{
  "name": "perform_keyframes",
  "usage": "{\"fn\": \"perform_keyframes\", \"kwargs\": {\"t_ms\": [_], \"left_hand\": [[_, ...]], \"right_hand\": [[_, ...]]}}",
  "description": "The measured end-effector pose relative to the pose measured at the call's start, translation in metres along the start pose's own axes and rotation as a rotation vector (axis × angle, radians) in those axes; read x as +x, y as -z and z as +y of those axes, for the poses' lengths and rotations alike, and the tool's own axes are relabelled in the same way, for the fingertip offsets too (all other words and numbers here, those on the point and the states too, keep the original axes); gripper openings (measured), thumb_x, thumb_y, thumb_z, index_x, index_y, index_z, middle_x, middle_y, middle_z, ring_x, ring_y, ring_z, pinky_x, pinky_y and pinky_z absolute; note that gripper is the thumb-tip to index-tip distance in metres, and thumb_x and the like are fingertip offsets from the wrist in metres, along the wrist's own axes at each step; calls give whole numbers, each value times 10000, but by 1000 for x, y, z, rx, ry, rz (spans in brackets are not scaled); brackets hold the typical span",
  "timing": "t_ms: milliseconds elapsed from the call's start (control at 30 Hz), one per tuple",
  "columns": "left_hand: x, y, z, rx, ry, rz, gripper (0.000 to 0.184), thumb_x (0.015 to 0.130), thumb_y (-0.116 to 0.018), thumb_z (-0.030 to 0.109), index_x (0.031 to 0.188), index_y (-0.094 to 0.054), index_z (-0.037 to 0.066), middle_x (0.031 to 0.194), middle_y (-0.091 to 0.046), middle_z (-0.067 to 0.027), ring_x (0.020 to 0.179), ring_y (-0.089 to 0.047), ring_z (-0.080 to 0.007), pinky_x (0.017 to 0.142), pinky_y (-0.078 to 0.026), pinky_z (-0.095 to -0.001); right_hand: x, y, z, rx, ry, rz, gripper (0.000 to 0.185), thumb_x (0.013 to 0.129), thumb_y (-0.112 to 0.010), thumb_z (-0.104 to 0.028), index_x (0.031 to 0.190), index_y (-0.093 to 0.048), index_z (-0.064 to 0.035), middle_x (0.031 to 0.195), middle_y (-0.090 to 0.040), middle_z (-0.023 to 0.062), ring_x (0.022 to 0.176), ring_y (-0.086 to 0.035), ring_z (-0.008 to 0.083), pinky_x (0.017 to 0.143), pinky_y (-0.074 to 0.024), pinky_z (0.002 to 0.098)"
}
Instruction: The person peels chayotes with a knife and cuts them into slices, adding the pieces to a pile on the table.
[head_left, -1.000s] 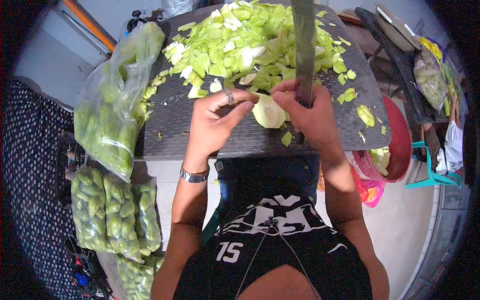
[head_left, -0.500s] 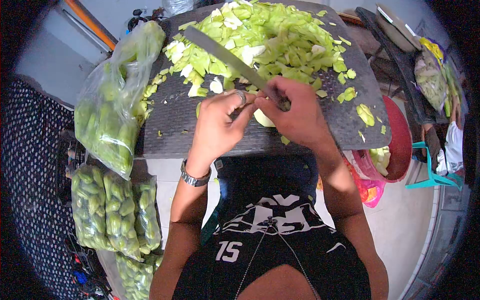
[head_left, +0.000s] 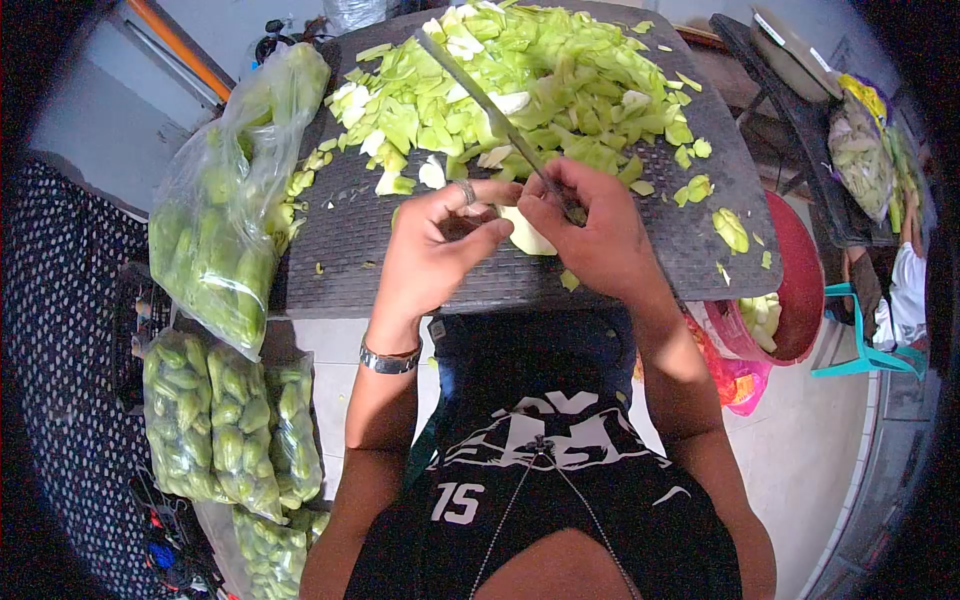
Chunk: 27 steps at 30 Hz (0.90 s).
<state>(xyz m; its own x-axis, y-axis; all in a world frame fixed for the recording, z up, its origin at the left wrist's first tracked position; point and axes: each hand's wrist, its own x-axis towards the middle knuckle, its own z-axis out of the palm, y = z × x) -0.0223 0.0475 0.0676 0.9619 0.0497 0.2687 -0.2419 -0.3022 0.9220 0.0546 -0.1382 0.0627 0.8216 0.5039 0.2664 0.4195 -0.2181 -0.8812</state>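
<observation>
My right hand point(head_left: 592, 228) is closed around a long knife point(head_left: 480, 98), whose narrow blade slants up and left over the heap of cut green vegetable pieces point(head_left: 520, 75). Beside it, my left hand point(head_left: 435, 245), with a ring and a metal watch, has its thumb and index finger curved and apart. The index fingertip comes close to my right fingers; no object shows clearly between the left fingers. A pale cut slice point(head_left: 530, 235) shows below and between the hands, partly covered by my right hand. The knife handle is mostly hidden.
The dark woven table point(head_left: 370, 270) carries the heap and scattered scraps. A plastic bag of green vegetables point(head_left: 225, 220) leans at its left edge, with several more filled bags point(head_left: 235, 420) below. At right stand a red tub point(head_left: 795, 290) with pale pieces and a turquoise stool point(head_left: 865, 345).
The knife has turned, its tip swinging right and farther up, with the blade now seen narrower. My left thumb has moved away from my right thumb, widening the gap between the left fingers.
</observation>
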Motion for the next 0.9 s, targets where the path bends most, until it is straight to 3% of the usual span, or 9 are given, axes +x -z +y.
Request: {"fn": "perform_keyframes", "kwargs": {"t_ms": [167,300,367,400,500,533,667,767,900], "left_hand": [[-1,1,-10,-398,109,-29,390,870,-699,-44,1255,-662,4,1133,-724,-94,927,-672,-142,807,-540,-269],[-2,-2,-18,-713,93,-42,587,941,-666,273,1407,-505,-46,1342,-612,-178,1116,-642,-240,912,-533,-351],[-3,-12,-20,-969,57,-20,788,958,-611,479,1473,-400,-79,1448,-524,-207,1215,-599,-288,981,-507,-394],[-5,-14,-20,-978,116,-20,1044,908,-523,707,1512,-282,-110,1526,-428,-222,1302,-528,-314,1052,-454,-432],[-7,-25,-17,-1494,173,-15,1109,874,-494,774,1524,-267,-96,1584,-332,-253,1394,-446,-347,1126,-405,-444],[-5,-30,-12,-1529,127,-82,1201,844,-474,829,1545,-190,-104,1620,-259,-248,1428,-407,-347,1151,-380,-416],[-9,-37,-16,-1761,152,-129,1217,853,-491,816,1559,-116,-102,1638,-220,-233,1396,-440,-307,1114,-416,-399],[-9,-38,-19,-1910,129,-219,1216,850,-500,813,1564,-118,-94,1637,-221,-234,1347,-484,-292,1095,-431,-385],[-13,-42,-16,-1774,174,-125,1210,849,-508,809,1568,-123,-85,1631,-250,-222,1264,-540,-275,1074,-444,-373]], "right_hand": [[0,-4,10,62,7,49,363,904,-719,-327,986,-654,20,851,-699,182,778,-693,282,712,-523,419],[-2,3,-16,15,-182,60,555,918,-684,-515,933,-637,37,800,-683,200,735,-687,336,675,-514,446],[-9,2,-14,-132,-132,42,624,909,-649,-598,910,-623,25,765,-666,205,724,-679,374,658,-508,466],[-12,2,-13,-207,-108,33,659,904,-632,-639,899,-616,19,748,-658,208,718,-674,392,649,-504,475],[-20,-5,-15,-326,-17,42,683,886,-619,-679,872,-592,3,718,-643,215,715,-668,428,635,-511,493],[-21,-7,-14,-351,-5,38,677,888,-614,-679,873,-592,-2,712,-645,214,710,-672,425,631,-515,498],[-21,-9,-11,-437,35,23,659,898,-598,-674,871,-594,-16,701,-654,209,691,-685,420,614,-530,509],[-21,-6,-10,-458,76,7,598,922,-619,-599,869,-575,-5,691,-616,226,695,-652,448,600,-493,510],[-21,-4,-11,-506,75,-1,566,929,-636,-558,849,-572,-1,711,-610,247,722,-643,465,612,-476,520]]}}
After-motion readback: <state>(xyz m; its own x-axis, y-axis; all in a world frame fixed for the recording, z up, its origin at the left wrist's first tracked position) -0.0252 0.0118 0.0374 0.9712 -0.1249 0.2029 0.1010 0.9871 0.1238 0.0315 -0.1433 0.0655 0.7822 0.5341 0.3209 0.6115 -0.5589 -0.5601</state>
